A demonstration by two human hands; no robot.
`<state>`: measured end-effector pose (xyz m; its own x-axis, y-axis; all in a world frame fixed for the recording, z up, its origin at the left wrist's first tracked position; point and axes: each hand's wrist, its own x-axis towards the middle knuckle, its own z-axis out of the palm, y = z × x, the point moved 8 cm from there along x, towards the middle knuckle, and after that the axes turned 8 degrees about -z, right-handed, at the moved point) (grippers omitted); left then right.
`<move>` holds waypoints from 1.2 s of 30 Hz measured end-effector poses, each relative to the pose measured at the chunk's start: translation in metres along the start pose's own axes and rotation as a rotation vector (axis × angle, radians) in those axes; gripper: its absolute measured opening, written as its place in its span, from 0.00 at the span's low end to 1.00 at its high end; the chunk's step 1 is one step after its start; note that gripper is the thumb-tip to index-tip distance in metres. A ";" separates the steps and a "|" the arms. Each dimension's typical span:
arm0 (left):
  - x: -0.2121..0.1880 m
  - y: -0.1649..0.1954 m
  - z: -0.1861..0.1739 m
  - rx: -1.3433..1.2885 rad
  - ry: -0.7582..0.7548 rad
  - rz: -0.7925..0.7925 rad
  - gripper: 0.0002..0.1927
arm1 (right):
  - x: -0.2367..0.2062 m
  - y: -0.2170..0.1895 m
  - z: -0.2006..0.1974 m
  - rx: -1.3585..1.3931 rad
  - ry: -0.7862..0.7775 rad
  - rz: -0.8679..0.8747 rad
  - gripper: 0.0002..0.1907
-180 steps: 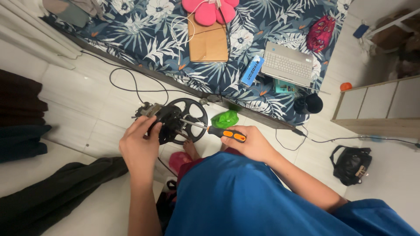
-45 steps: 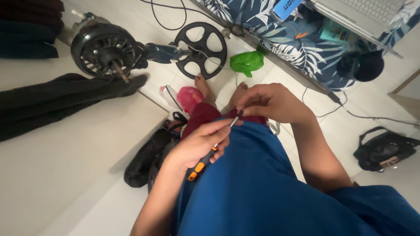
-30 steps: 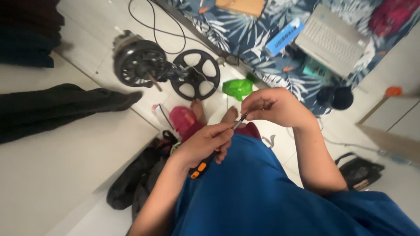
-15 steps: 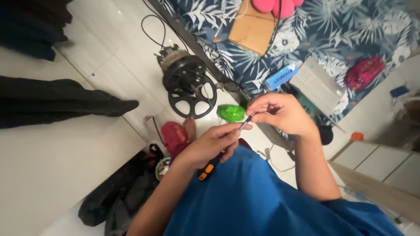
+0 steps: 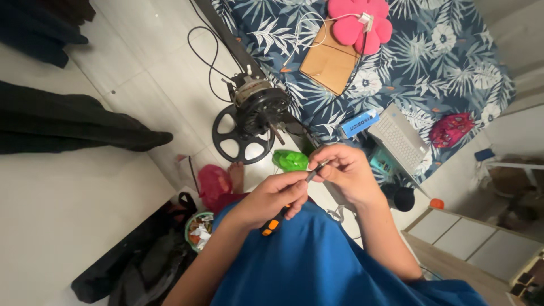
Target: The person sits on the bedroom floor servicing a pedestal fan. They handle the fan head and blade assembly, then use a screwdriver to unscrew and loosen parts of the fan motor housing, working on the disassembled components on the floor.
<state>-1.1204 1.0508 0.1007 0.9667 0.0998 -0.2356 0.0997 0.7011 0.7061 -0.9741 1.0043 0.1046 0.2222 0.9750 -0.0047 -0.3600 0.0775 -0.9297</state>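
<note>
My left hand [image 5: 272, 198] grips a screwdriver [image 5: 275, 220] with a black and orange handle, held close above my blue-clad lap. My right hand [image 5: 348, 173] pinches the metal tip end of the screwdriver shaft [image 5: 315, 169] between its fingers. A black fan motor [image 5: 258, 107] with its shaft sticking out lies on the white floor beyond my hands, resting on a black round spoked guard [image 5: 241, 136]. A green plastic piece [image 5: 290, 160] lies just behind my hands.
A blue floral mattress [image 5: 442, 56] holds a cardboard box [image 5: 328, 59], a pink flower cushion [image 5: 360, 25], a laptop [image 5: 399, 139] and a blue box [image 5: 358, 123]. Black cables [image 5: 207, 62] run over the floor. Dark clothes [image 5: 73, 122] lie left; a small bowl of scraps [image 5: 199, 229] sits by my knee.
The view has swung so the motor and guard now sit further up and right. Both hands stay together on the screwdriver, the right one still at its tip.
</note>
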 end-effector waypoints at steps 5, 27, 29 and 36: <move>-0.006 -0.004 -0.010 -0.067 0.017 0.017 0.13 | 0.004 -0.006 0.020 -0.144 0.005 0.052 0.14; -0.022 0.001 -0.036 -0.361 0.257 0.247 0.16 | -0.003 0.004 0.069 -0.352 -0.077 0.052 0.25; -0.025 0.002 -0.042 -0.490 0.263 0.357 0.16 | -0.014 0.011 0.080 -0.319 -0.145 0.044 0.29; -0.016 -0.022 -0.055 -0.629 0.422 0.354 0.14 | -0.052 0.053 0.070 -0.398 0.036 0.322 0.39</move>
<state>-1.1506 1.0722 0.0520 0.7341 0.5569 -0.3886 -0.4648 0.8293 0.3103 -1.0676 0.9723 0.0816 0.1902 0.9280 -0.3205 -0.0440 -0.3180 -0.9471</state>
